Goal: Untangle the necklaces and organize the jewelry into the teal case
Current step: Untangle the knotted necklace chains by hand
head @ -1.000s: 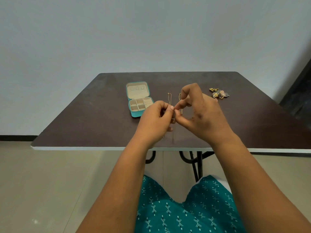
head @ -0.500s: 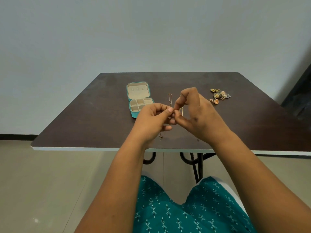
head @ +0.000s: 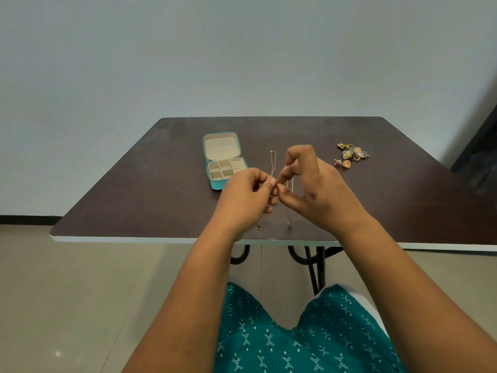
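Observation:
Over the middle of the dark table [head: 150,200] my left hand [head: 243,197] and my right hand [head: 314,192] meet fingertip to fingertip, both pinching thin gold necklace chains [head: 272,164]. One strand rises above the fingers, others hang below toward the table's near edge with small pendants [head: 258,226]. The teal case [head: 224,160] lies open just left of my left hand, its beige compartments showing nothing inside. A heap of earrings [head: 352,154] lies on the table to the right of my right hand.
The table's white front edge [head: 121,239] runs just below my wrists. Black metal table legs [head: 313,267] stand beneath it. A plain wall is behind the table, and a dark panel [head: 478,157] stands at the far right.
Both hands have drawn slightly toward me while still working the chains. The hanging strands and pendants now show below my hands.

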